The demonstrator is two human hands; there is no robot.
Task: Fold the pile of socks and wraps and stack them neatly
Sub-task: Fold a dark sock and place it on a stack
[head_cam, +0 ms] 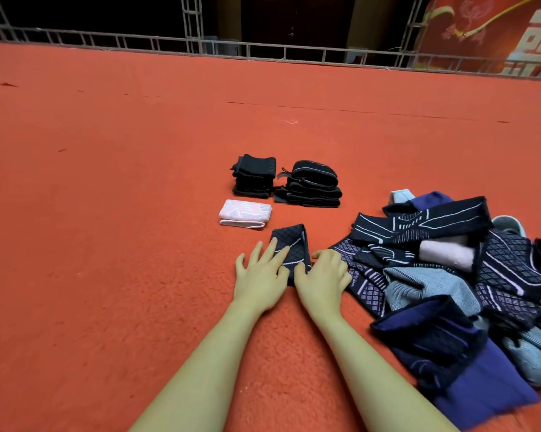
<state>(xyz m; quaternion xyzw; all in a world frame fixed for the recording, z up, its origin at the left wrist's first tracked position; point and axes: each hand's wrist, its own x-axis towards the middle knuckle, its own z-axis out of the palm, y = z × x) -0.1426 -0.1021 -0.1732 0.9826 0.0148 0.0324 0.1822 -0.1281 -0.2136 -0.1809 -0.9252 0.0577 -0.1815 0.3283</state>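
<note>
While both hands press flat, fingers straight, the left hand (260, 277) and right hand (322, 277) pin a dark quilted wrap (291, 247) to the red carpet (107, 213). Beyond lie 2 black stacks (286, 182) and a folded pink piece (245, 213) (the unfolded pile (456, 275) sits right).

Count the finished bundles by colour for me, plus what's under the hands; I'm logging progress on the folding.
Black stacks: 2, one on the left and one on the right
Pink folded piece: 1
Dark patterned piece under the hands: 1
Unsorted pile: 1, pieces too tangled to count
Total: 5 groups
</note>
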